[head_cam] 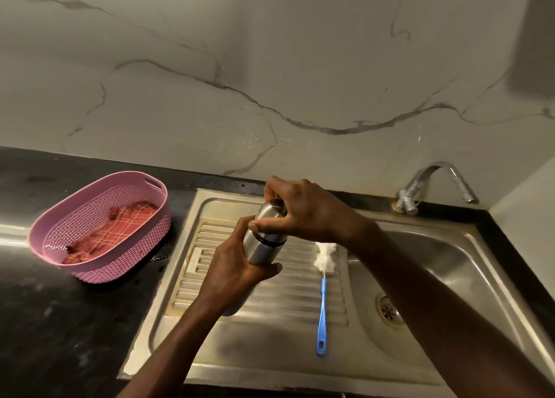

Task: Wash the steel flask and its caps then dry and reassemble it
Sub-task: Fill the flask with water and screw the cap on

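Note:
A steel flask [261, 249] is held above the ribbed drainboard, tilted slightly away from me. My left hand [234, 270] grips its body from below, fingers wrapped round it. My right hand [295, 210] grips the steel outer cap [270, 211] on top of the flask, thumb on the near side and fingers curled over the far side. A dark seam shows where cap meets body. The flask's lower end is hidden behind my left hand.
A blue-handled bottle brush [322, 289] with white bristles lies on the drainboard [270, 301]. The sink basin [420, 277] with its drain is to the right, and the tap [432, 181] stands behind it. A pink basket [90, 265] holding a red checked cloth [114, 232] sits on the black counter at left.

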